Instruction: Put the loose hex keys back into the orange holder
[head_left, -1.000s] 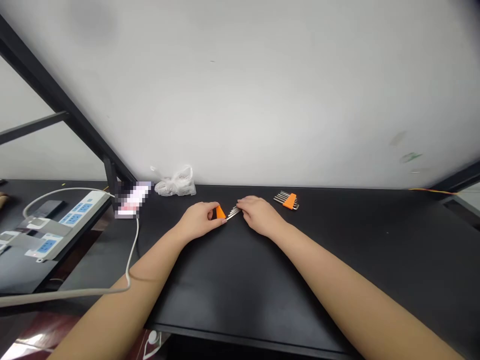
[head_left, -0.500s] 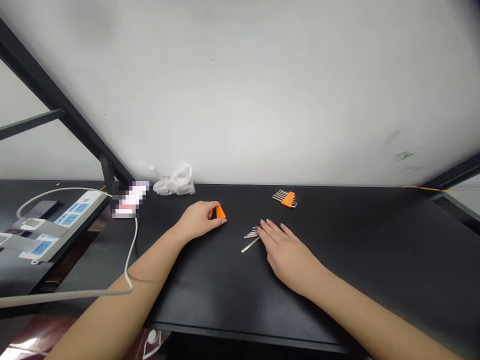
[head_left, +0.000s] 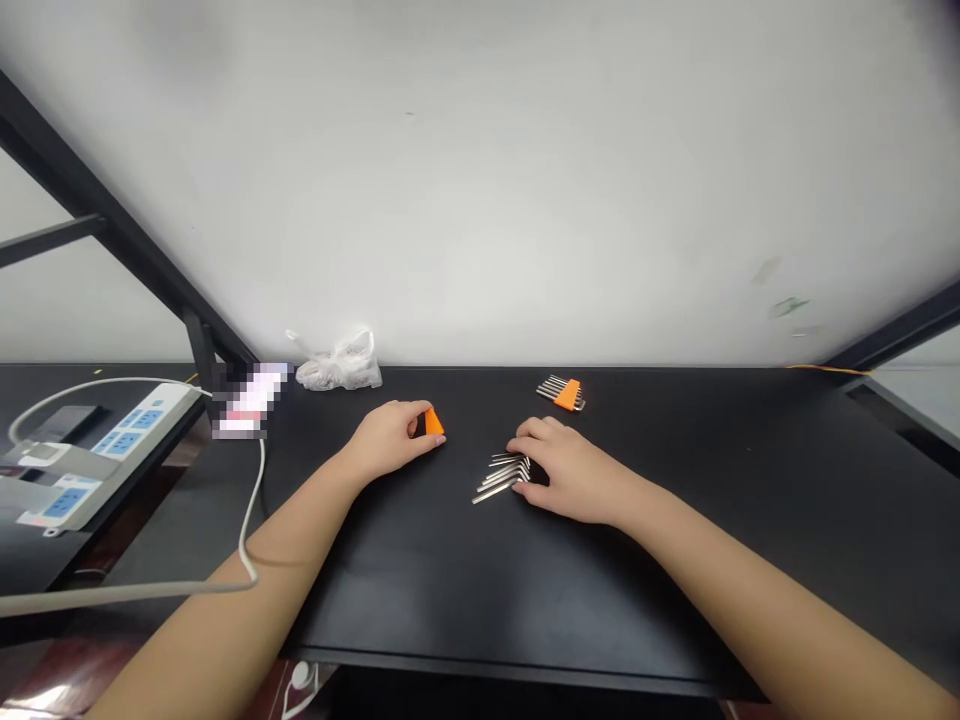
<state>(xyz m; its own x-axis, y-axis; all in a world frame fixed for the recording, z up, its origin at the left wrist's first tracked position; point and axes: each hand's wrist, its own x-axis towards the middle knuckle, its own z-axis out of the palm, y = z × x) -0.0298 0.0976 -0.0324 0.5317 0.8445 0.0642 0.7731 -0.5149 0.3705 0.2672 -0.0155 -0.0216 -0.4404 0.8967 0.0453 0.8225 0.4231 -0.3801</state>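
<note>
A power strip [head_left: 112, 450] lies at left, a plastic bag [head_left: 341, 368] by the far wall. The left hand [head_left: 385, 440] pinches an orange holder [head_left: 433, 423]. Right of it, loose hex keys [head_left: 501, 480] lie on the table [head_left: 465, 570]; a filled holder [head_left: 568, 395] lies farther back. The right hand [head_left: 576, 472] curls at the loose keys' bent ends; whether it grips them, I cannot tell.

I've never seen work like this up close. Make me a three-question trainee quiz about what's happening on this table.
1. Which hand pinches the orange piece?
2. True or false: the loose L-shaped keys lie apart from the orange piece.
3. Where is the filled orange holder? A: on the power strip; B: near the wall, beyond the right hand; C: inside the plastic bag.

Key: 1, the left hand; 2, true; 3, B.
</note>
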